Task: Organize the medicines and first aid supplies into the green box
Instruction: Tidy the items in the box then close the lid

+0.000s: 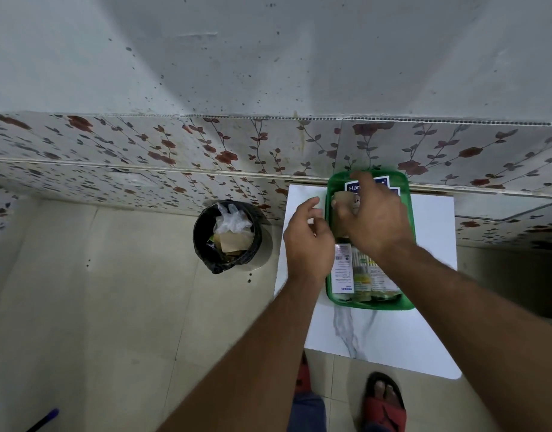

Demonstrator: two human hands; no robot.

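Note:
The green box (410, 232) stands on a white table (433, 232) against the wall. Inside it lie a white medicine carton (342, 269) and several packets at the near end, plus a blue and white pack (352, 186) at the far end. My right hand (374, 219) reaches into the middle of the box, its fingers closed around a tan bandage roll (343, 199). My left hand (309, 241) hovers at the box's left rim with fingers spread, holding nothing that I can see.
A black bin (227, 235) lined with a bag and holding rubbish stands on the tiled floor left of the table. A floral-tiled wall (174, 151) runs behind. My feet in red sandals (385, 403) are at the table's near edge.

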